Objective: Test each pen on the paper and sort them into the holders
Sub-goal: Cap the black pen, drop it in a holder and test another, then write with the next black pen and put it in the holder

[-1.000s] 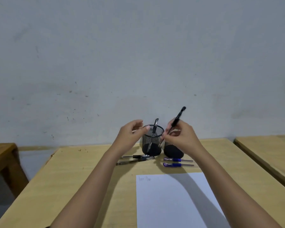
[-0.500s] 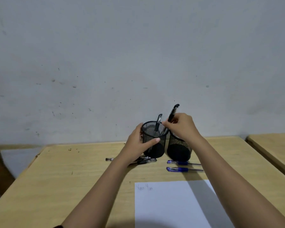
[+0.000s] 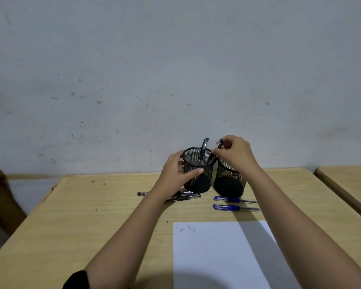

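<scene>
Black pen held at mesh holder's rim, centre frame.

R hand (image 3: 236, 153) fingertips pinch a black pen (image 3: 219, 143), slanted, lower end inside the rim of the left-of-frame holder (image 3: 206, 178), where another pen (image 3: 203, 149) stands. L hand (image 3: 175, 174) grips that holder, thumb across its front. 2nd holder (image 3: 229, 184) just beside. Black pens (image 3: 186, 197), blue pens (image 3: 227, 199) lie in front; paper (image 3: 217, 257) lower centre. Bare desk (image 3: 92, 215) wide at frame left; marked wall (image 3: 175, 69) behind.
</scene>
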The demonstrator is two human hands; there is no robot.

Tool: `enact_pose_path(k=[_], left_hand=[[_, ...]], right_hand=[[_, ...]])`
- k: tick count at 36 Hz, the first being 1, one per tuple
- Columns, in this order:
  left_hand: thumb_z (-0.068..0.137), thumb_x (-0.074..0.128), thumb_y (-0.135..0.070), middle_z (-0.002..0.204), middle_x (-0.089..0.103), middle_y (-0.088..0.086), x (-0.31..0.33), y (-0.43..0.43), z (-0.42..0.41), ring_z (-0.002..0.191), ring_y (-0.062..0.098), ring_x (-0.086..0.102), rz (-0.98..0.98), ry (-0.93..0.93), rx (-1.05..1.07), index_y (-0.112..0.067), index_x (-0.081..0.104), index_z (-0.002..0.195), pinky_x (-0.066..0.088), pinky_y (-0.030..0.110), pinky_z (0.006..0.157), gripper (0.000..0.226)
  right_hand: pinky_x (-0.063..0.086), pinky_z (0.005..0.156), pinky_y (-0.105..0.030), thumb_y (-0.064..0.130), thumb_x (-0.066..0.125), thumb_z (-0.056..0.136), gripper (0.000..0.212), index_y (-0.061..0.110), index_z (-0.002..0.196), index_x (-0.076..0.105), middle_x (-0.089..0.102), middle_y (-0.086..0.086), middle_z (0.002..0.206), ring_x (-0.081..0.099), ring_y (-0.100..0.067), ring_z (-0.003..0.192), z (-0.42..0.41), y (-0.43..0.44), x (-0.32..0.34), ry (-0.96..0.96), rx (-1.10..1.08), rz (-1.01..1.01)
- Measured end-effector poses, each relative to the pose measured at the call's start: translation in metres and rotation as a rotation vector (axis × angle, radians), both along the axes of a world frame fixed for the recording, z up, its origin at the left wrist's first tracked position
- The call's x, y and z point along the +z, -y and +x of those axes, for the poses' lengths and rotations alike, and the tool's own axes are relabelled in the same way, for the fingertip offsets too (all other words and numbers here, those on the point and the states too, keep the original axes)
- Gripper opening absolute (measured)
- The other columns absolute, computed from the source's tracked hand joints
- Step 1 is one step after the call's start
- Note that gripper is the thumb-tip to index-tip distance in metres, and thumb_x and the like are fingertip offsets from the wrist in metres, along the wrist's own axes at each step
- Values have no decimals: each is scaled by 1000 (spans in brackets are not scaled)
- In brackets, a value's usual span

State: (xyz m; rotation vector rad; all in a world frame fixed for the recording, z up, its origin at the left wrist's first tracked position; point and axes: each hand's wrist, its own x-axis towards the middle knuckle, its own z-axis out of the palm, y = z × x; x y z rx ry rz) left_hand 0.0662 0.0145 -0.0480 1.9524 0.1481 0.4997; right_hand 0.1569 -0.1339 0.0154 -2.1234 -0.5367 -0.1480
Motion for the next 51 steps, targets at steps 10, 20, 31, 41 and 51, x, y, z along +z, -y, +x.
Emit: enact_pose_path(k=[10, 20, 31, 41, 51], left_hand=[[88, 61, -30, 123, 52, -1, 1, -2, -55, 117, 13, 51, 99, -64, 176, -10, 52, 127, 38, 25, 99, 45], [94, 45, -43, 135, 45, 4, -36, -17, -161, 127, 19, 39, 495, -329, 266, -8, 43, 131, 32, 25, 97, 51], [96, 36, -47, 156, 19, 6, -47, -10, -169, 145, 16, 13, 594, -404, 288, -9, 28, 144, 16, 29, 115, 62], [94, 42, -46, 155, 23, 7, -44, -11, -170, 143, 18, 16, 538, -411, 275, -8, 31, 142, 18, 31, 114, 62], [87, 62, -31, 119, 57, 0, -34, -10, -173, 111, 13, 53, 129, -213, 304, -8, 56, 121, 41, 15, 84, 41]], right_hand=[[44, 75, -18, 6, 61, 80, 19, 5, 98, 65, 63, -6, 89, 58, -16, 82, -44, 9, 3, 215, 33, 56], [50, 82, -28, 6, 56, 82, 22, 8, 100, 68, 66, -5, 94, 59, -15, 85, -99, -29, -58, 123, 389, -254], [44, 80, -35, 12, 47, 91, 26, 10, 110, 66, 59, -9, 107, 49, -26, 104, -108, -49, -84, 349, 441, -532], [46, 84, -31, 8, 55, 88, 14, 6, 100, 64, 61, -10, 101, 57, -21, 94, -113, -44, -68, 251, 436, -189], [56, 72, -20, -3, 61, 83, 13, 10, 79, 59, 63, -9, 78, 65, -19, 73, -150, -14, -52, -377, 324, 605]])
